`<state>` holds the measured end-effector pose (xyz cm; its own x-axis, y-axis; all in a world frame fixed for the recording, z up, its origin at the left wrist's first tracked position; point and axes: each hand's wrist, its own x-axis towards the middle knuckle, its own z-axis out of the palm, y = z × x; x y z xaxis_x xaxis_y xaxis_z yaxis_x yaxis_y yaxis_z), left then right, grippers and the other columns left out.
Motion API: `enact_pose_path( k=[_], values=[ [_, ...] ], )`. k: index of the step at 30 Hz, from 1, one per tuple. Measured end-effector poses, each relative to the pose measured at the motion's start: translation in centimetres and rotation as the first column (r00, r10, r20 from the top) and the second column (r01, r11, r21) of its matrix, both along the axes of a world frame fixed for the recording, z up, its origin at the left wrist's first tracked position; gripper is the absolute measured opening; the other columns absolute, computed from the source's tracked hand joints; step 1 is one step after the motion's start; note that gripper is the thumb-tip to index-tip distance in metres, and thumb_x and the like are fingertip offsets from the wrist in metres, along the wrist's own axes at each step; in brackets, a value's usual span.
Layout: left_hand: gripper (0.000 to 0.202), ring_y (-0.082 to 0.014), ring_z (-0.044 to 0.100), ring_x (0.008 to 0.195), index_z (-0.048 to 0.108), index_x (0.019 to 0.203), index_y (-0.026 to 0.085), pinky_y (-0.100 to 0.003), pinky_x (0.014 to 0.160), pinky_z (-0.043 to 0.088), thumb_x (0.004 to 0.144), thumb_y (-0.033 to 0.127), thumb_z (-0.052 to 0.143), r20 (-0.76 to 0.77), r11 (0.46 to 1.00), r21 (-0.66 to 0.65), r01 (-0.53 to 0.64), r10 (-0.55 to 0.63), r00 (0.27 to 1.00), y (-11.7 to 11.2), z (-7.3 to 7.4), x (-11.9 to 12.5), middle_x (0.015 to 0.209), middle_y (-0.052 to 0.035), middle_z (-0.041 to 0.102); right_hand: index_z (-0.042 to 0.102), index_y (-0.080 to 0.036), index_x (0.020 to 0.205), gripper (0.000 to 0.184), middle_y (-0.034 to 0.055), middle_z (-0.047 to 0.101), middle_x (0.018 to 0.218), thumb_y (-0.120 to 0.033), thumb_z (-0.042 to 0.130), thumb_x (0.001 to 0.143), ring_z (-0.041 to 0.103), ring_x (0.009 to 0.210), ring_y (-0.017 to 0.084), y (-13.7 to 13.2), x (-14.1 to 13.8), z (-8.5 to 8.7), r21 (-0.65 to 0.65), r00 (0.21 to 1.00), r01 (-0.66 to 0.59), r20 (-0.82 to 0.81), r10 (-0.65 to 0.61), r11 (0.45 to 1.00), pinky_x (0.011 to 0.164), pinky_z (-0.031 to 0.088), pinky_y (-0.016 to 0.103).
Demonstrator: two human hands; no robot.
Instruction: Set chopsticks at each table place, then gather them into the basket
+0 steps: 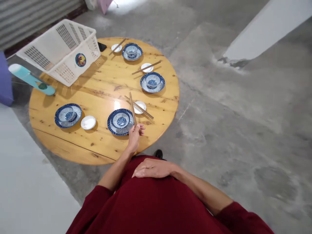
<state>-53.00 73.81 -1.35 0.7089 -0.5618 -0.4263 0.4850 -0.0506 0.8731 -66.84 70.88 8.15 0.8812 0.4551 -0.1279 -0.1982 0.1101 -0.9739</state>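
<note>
- One round wooden tabletop (102,94) stands on bare concrete floor (231,107), a white basket (60,48) at its far edge.
- Open floor lies to the right; the near rim sits just before the person.
- Left hand (135,135) reaches forward, its grip closed on chopsticks (133,110) beside a blue bowl (120,121) (near edge); right hand (152,169) lies flat on the red shirt, holding nothing.

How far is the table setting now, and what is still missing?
Done: the two far settings each have chopsticks across their small white dish. In hand: the left hand holds a chopstick beside the near bowl and plate; another lies on the dish there. The right hand rests on the red shirt. Left: the left-side setting and its dish have no chopsticks.
</note>
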Motion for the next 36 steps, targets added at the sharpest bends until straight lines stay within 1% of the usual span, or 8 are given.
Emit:
enact_pose_path(
  k=[5, 9, 13, 17, 21, 27, 31, 36],
  values=[
    [0.021, -0.0074, 0.062, 0.064, 0.067, 0.086, 0.013, -0.017, 0.060, 0.042, 0.091, 0.033, 0.072, -0.091, 0.940, 0.077, -0.332, 0.339, 0.937, -6.7, -2.6, -1.2, 0.074, -0.0029, 0.068, 0.078, -0.018, 0.105, 0.051, 0.0074, 0.078, 0.101, -0.063, 0.054, 0.099, 0.071, 0.101, 0.023, -6.6, -7.2, -0.7, 0.006, 0.941, 0.328, -0.090, -0.326, 0.945, 0.098, 0.050, 0.034],
    [0.019, -0.0049, 0.056, 0.057, 0.062, 0.084, 0.015, -0.015, 0.058, 0.040, 0.093, 0.029, 0.071, -0.069, 0.871, 0.121, -0.476, 0.486, 0.871, -10.4, -3.7, -1.2, 0.068, 0.0016, 0.062, 0.078, -0.022, 0.110, 0.047, 0.0072, 0.078, 0.099, -0.064, 0.068, 0.089, 0.071, 0.097, 0.024, -10.7, -15.2, -3.7, -0.167, 0.575, 0.767, -0.250, -0.779, 0.620, 0.097, 0.052, 0.037],
    [0.017, -0.0053, 0.057, 0.055, 0.060, 0.087, 0.015, -0.014, 0.057, 0.042, 0.097, 0.027, 0.064, -0.084, 0.837, 0.150, -0.526, 0.541, 0.837, -12.7, -3.7, -0.9, 0.065, 0.0023, 0.061, 0.080, -0.022, 0.105, 0.054, 0.0089, 0.078, 0.093, -0.067, 0.079, 0.077, 0.072, 0.093, 0.026, -14.4, -23.0, -7.2, -0.220, 0.216, 0.928, -0.335, -0.917, 0.300, 0.099, 0.054, 0.042],
    [0.016, -0.0088, 0.061, 0.054, 0.058, 0.092, 0.014, -0.017, 0.054, 0.044, 0.103, 0.024, 0.051, -0.125, 0.829, 0.175, -0.531, 0.553, 0.824, -14.6, -3.0, -0.7, 0.066, -0.0012, 0.065, 0.080, -0.021, 0.105, 0.054, 0.0096, 0.079, 0.094, -0.064, 0.083, 0.073, 0.074, 0.093, 0.027, -17.5, -26.6, -9.2, -0.231, 0.066, 0.960, -0.368, -0.927, 0.161, 0.100, 0.054, 0.045],
    [0.017, -0.0092, 0.063, 0.054, 0.056, 0.089, 0.015, -0.018, 0.055, 0.047, 0.103, 0.023, 0.050, -0.152, 0.826, 0.173, -0.536, 0.561, 0.814, -15.7, -2.1, -0.2, 0.065, -0.0011, 0.063, 0.080, -0.020, 0.105, 0.055, 0.0092, 0.079, 0.094, -0.064, 0.084, 0.072, 0.074, 0.091, 0.027, -20.0, -26.0, -9.9, -0.207, 0.074, 0.964, -0.383, -0.921, 0.164, 0.100, 0.054, 0.045],
    [0.027, -0.0010, 0.032, 0.038, 0.053, 0.078, 0.016, -0.014, 0.039, 0.020, 0.097, 0.033, 0.064, -0.098, 0.824, 0.117, -0.554, 0.564, 0.820, -16.4, -0.9, -1.9, 0.057, 0.0079, 0.046, 0.079, -0.020, 0.105, 0.054, 0.0092, 0.079, 0.093, -0.064, 0.082, 0.076, 0.074, 0.087, 0.026, -24.3, -21.7, -10.1, -0.203, 0.264, 0.918, -0.329, -0.907, 0.341, 0.095, 0.055, 0.044],
    [0.038, -0.0022, 0.031, 0.040, 0.059, 0.079, 0.016, -0.016, 0.039, 0.017, 0.090, 0.049, 0.072, -0.087, 0.902, 0.051, -0.429, 0.432, 0.898, -19.5, 0.0, -5.4, 0.056, 0.0064, 0.048, 0.078, -0.019, 0.102, 0.056, 0.0090, 0.078, 0.090, -0.067, 0.081, 0.074, 0.074, 0.080, 0.024, -28.6, -15.1, -8.8, -0.188, 0.356, 0.892, -0.268, -0.895, 0.411, 0.086, 0.057, 0.042],
    [0.059, -0.0041, 0.027, 0.039, 0.056, 0.079, 0.019, -0.019, 0.038, 0.016, 0.082, 0.076, 0.066, -0.057, 0.996, -0.010, -0.093, 0.092, 0.994, -26.4, 1.8, -8.3, 0.051, 0.0088, 0.041, 0.073, -0.020, 0.107, 0.062, 0.0092, 0.079, 0.103, -0.067, 0.083, 0.068, 0.074, 0.085, 0.022, -35.4, -3.7, -5.7, -0.117, 0.337, 0.920, -0.257, -0.906, 0.375, 0.083, 0.057, 0.036]
  ],
)
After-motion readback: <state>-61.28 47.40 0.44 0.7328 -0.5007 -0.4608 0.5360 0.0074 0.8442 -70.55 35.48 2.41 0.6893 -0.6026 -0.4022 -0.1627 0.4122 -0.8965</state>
